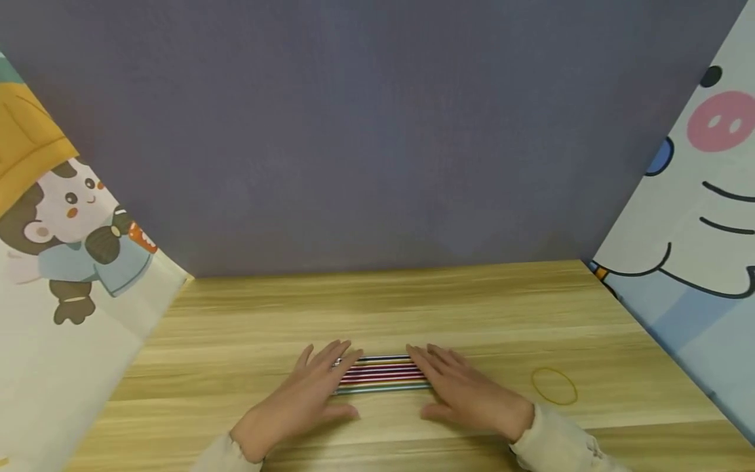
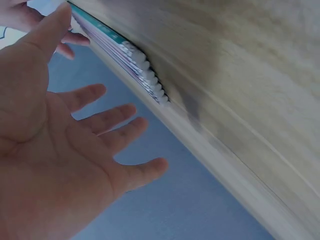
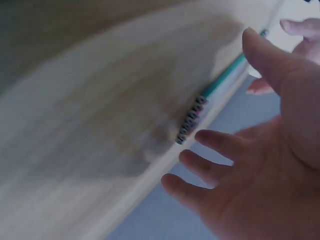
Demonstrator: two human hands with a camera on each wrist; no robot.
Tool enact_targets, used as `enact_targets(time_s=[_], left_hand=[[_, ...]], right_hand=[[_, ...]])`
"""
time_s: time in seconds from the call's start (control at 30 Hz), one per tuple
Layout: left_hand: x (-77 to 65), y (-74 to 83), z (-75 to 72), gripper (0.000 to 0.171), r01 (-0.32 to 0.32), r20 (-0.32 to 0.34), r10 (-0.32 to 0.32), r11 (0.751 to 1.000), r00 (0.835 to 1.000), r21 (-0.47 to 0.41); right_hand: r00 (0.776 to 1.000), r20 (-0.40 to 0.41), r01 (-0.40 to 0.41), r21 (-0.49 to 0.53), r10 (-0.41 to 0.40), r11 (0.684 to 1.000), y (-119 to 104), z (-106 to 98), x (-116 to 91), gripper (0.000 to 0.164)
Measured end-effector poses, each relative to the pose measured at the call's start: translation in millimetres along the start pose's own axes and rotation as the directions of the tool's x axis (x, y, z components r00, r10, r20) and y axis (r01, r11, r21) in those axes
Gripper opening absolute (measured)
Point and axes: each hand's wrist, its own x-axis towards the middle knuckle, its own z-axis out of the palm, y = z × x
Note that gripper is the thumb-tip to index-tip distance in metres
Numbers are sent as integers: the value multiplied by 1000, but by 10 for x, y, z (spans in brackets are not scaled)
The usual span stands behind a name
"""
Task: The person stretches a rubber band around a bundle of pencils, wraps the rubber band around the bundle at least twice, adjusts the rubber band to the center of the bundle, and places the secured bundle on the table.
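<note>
A flat row of several striped pencils lies side by side on the wooden table, in purple, red, white and green. White rounded ends of the pencils show in the left wrist view; their flat, dark-centred ends show in the right wrist view. My left hand lies over the row's left end, fingers extended and thumb apart. Over the right end is my right hand, its fingers likewise extended. Neither hand curls round the pencils, and the fingers hide parts of both ends.
A thin yellow rubber band lies on the table to the right of my right hand. A grey-purple panel rises behind the table. Walls with cartoon pictures flank it on the left and right.
</note>
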Motion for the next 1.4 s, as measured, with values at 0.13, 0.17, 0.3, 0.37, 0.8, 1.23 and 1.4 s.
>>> enact_targets(time_s=[0.13,0.17,0.3,0.37,0.8,1.23,1.4], left_hand=[[12,-22,31,82,13,1,-13,999,1000,41],[15,-21,43,81,21,11,-22,998,1000,53],[12,-4,89,75,23,23,-26,993,999,113],[8,6,104,71,13,5,-14,991,1000,131],[78,19,143,46,34,-10,-33,990,999,135],[173,-27,127,32,13,4,-13,995,1000,99],[206,-37,111,32,4,-2,-4,995,1000,103]], right_hand=[[996,-74,44,-27,-46,999,3,68,-2,93],[994,-90,54,-41,-57,998,2,84,-2,92],[982,-158,88,-101,-103,991,-4,146,8,90],[972,-194,112,-120,-134,986,-7,163,25,90],[965,-222,107,-165,-143,980,20,126,133,64],[960,-209,157,-139,-184,978,87,73,272,26],[977,-147,138,-106,-153,985,101,25,319,26]])
